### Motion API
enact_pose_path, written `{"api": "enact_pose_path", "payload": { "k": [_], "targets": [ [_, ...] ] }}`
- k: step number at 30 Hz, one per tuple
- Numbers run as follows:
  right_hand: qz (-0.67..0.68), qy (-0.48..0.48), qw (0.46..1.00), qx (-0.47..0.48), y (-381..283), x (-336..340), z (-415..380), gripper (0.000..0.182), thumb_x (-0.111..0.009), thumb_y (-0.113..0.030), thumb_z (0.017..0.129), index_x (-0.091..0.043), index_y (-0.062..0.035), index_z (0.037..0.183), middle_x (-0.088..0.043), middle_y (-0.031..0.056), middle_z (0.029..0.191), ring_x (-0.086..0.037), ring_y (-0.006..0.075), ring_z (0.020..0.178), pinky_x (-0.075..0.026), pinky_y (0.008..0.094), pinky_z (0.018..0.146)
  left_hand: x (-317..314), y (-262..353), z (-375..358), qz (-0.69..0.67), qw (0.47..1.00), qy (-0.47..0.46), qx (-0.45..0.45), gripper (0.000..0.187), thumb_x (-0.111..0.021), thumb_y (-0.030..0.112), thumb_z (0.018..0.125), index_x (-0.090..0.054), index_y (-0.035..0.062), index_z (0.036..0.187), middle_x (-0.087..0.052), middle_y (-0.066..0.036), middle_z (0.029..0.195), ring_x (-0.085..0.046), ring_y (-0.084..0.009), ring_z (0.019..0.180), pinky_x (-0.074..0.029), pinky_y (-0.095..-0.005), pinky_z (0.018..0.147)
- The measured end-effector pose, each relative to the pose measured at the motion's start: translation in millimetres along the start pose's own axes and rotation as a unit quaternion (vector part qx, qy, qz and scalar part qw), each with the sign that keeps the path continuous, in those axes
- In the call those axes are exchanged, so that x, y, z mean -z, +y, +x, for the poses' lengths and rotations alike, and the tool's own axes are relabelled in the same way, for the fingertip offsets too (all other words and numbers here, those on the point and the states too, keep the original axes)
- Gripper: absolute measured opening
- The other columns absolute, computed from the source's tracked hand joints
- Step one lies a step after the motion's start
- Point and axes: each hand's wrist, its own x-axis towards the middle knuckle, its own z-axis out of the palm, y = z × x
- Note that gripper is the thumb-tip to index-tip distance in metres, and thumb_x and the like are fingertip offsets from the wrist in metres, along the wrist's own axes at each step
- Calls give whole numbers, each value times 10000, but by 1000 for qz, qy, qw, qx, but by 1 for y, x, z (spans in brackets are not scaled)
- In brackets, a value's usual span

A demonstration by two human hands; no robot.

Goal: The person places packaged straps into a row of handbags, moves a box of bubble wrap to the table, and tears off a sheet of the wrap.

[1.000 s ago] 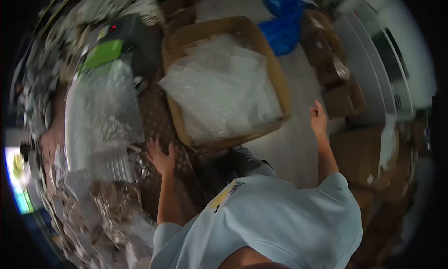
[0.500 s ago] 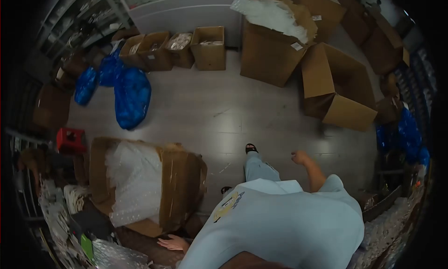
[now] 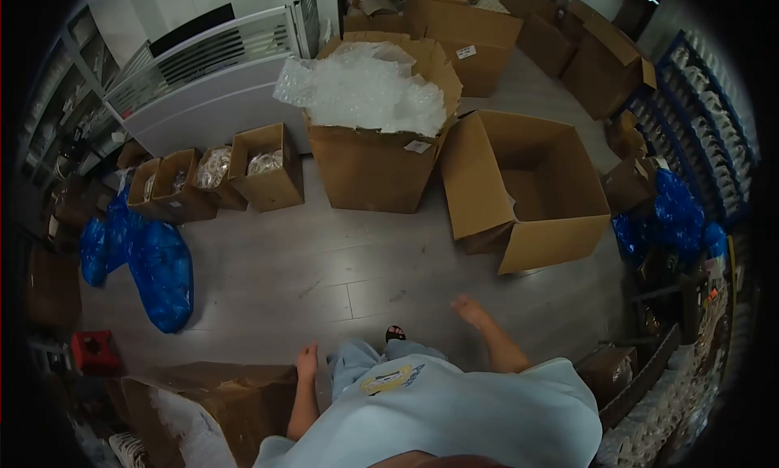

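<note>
My left hand [image 3: 307,361] hangs beside the large brown box with bubble wrap [image 3: 260,399] at the lower left, a little apart from it. It holds nothing and its fingers are loosely open. Out over the grey floor [image 3: 365,273], my right hand [image 3: 468,309] is empty too, fingers slightly apart. Nearest to it is the big open cardboard box [image 3: 560,245], whose visible inside looks empty.
A tall carton [image 3: 369,172] overflows with bubble wrap [image 3: 365,87]. Small filled boxes [image 3: 272,184] line the white partition. Blue bags [image 3: 162,277] lie at the left, near a red box [image 3: 96,352]. Blue racks [image 3: 698,119] stand at the right.
The view has moved forward and tilted up, so the cartons look closer and lower. My left hand has come forward from beside the bubble-wrap box; my right hand now appears nearer the open box.
</note>
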Motion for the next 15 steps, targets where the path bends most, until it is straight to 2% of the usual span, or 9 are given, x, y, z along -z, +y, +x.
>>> {"api": "enact_pose_path", "payload": {
  "k": [2,4,6,8,9,11,12,14,15],
  "targets": [
    [41,25,998,30,-55,50,24,681,-457,-499,810,-372,31,1229,-448,202,1211,-425,311,1132,-337,358,941,-3,62,29,-43,999,-27,17,524,-491,449,789,-563,-22,1009,-583,-217,931,-545,-311,893,-396,-365,791],
    [87,97,990,49,-84,73,78,672,-482,-483,806,-373,30,1227,-494,196,1160,-459,310,1096,-355,349,916,-9,101,81,-21,999,-36,-11,576,-494,468,786,-542,-38,1057,-565,-236,1003,-534,-304,962,-387,-352,829],
    [104,119,987,37,-154,123,91,667,-501,-465,802,-370,30,1229,-515,199,1126,-486,304,1061,-372,349,889,-16,151,133,-19,999,-37,-22,653,-496,497,779,-501,-68,1107,-533,-234,1088,-503,-299,1034,-366,-337,875],
    [190,112,973,72,-178,145,147,694,-522,-461,791,-344,31,1246,-512,212,1120,-495,299,1047,-381,354,874,-23,205,185,-55,996,-43,-52,717,-504,521,767,-468,-95,1132,-505,-231,1136,-477,-299,1073,-345,-328,906],
    [189,112,973,68,-190,154,171,694,-522,-461,791,-344,31,1246,-512,212,1120,-495,299,1047,-381,354,874,-27,236,208,-67,994,-50,-64,733,-508,531,762,-461,-96,1139,-498,-229,1146,-468,-298,1086,-338,-326,915],
    [239,183,950,85,-218,181,216,714,-544,-447,783,-314,30,1262,-478,223,1162,-476,304,1071,-369,364,890,-33,304,264,-87,990,-65,-93,759,-519,545,749,-452,-96,1149,-487,-230,1161,-453,-301,1106,-329,-325,926],
    [237,190,949,84,-232,197,231,714,-544,-447,783,-314,30,1262,-478,223,1162,-476,304,1071,-369,364,890,-37,334,292,-94,987,-74,-104,768,-527,550,741,-449,-95,1152,-482,-232,1166,-448,-304,1112,-328,-327,929],
    [182,305,932,76,-262,228,257,724,-560,-440,771,-305,19,1270,-436,229,1206,-435,317,1115,-341,366,919,-52,397,340,-114,982,-29,-151,809,-541,555,728,-400,-90,1196,-425,-243,1221,-399,-308,1159,-305,-333,952],
    [178,301,934,77,-275,246,272,724,-560,-440,771,-305,19,1270,-436,229,1206,-435,317,1115,-341,366,919,-59,430,360,-132,975,-1,-177,857,-553,561,714,-341,-90,1230,-374,-246,1259,-355,-312,1189,-283,-336,968]
  ]
}}
